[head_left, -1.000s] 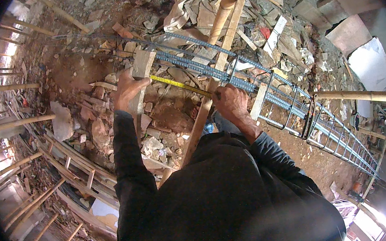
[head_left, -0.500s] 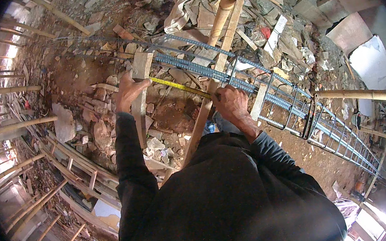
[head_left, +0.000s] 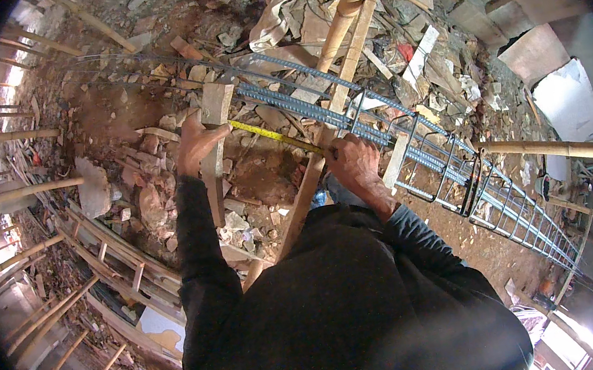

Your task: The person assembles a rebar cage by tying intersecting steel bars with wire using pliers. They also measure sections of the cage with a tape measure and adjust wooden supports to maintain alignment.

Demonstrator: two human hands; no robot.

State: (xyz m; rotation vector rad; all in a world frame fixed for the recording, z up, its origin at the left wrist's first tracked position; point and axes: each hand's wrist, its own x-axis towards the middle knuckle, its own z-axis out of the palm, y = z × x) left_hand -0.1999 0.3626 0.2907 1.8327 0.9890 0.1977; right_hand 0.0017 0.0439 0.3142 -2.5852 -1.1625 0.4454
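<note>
A yellow tape measure (head_left: 273,135) is stretched out between my two hands. My left hand (head_left: 198,143) grips the edge of an upright wooden board (head_left: 218,105), its thumb pressed at the tape's far-left end. At the tape's other end, my right hand (head_left: 357,165) pinches it beside a long timber (head_left: 309,187); any case is hidden by the fingers. Just beyond the hands runs a rebar cage (head_left: 295,102) of ribbed bars, its stirrups bunched to the right. A short wooden piece (head_left: 396,158) leans against the bars near my right wrist.
A bamboo pole (head_left: 347,17) rises beyond the cage, and another bamboo pole (head_left: 549,149) juts in from the right. Broken rubble and wood scraps (head_left: 146,193) cover the ground. Curved stacked planks (head_left: 119,254) and several bamboo poles line the left side.
The view has shifted very slightly. Both hands keep their grip, and the tape stays stretched between them.
</note>
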